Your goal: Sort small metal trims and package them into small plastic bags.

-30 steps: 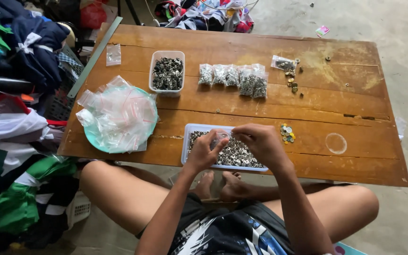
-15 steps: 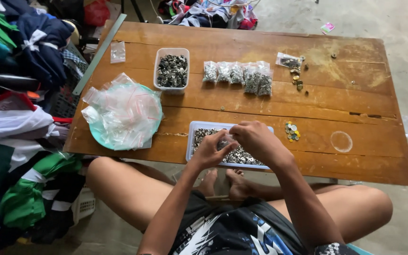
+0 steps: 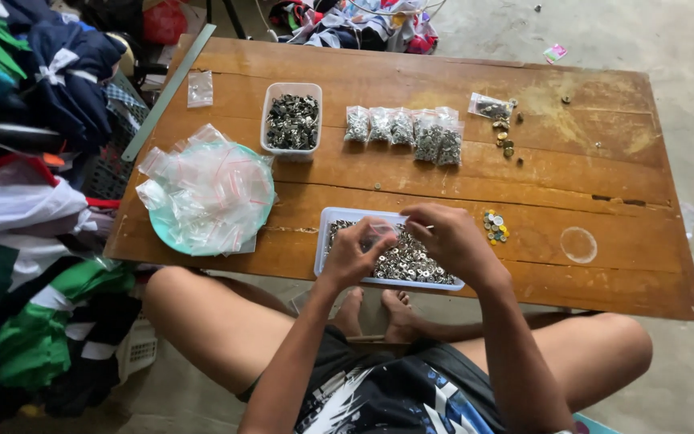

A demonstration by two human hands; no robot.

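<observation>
A small clear plastic zip bag [image 3: 381, 233] sits pinched between both hands right over the near tray, and it looks like the flimsiest thing here: thin film, near weightless, limp, likely slick, so I'd say the sensible hold is at its stiffer top edge by the seal, where it won't fold away. It is see-through and mostly hidden by fingers, so what is inside it I cannot tell. The left hand [image 3: 355, 255] is closed on the bag's near side, thumb and fingertips nipping it; the right hand [image 3: 443, 237] curls over from the other side, fingertips gripping at the bag's edge.

Directly below lies a shallow white rectangular plastic tray [image 3: 324, 245] heaped with small silvery metal pieces [image 3: 407, 261], loose, hard and probably quick to scatter if tipped. Just right of the tray, a little cluster of coloured round bits [image 3: 495, 227] rests on the worn wooden desk [image 3: 604, 173]. Left of the tray, a pale green round plate [image 3: 162, 233] carries a heap of empty clear bags [image 3: 206, 189]. Further back, a deeper white tub of dark metal parts [image 3: 291, 120], then a row of filled clear packets [image 3: 411, 133] lying side by side. A long green ruler [image 3: 168, 92] runs along the far left edge, with piled clothing [image 3: 26, 161] beyond.
</observation>
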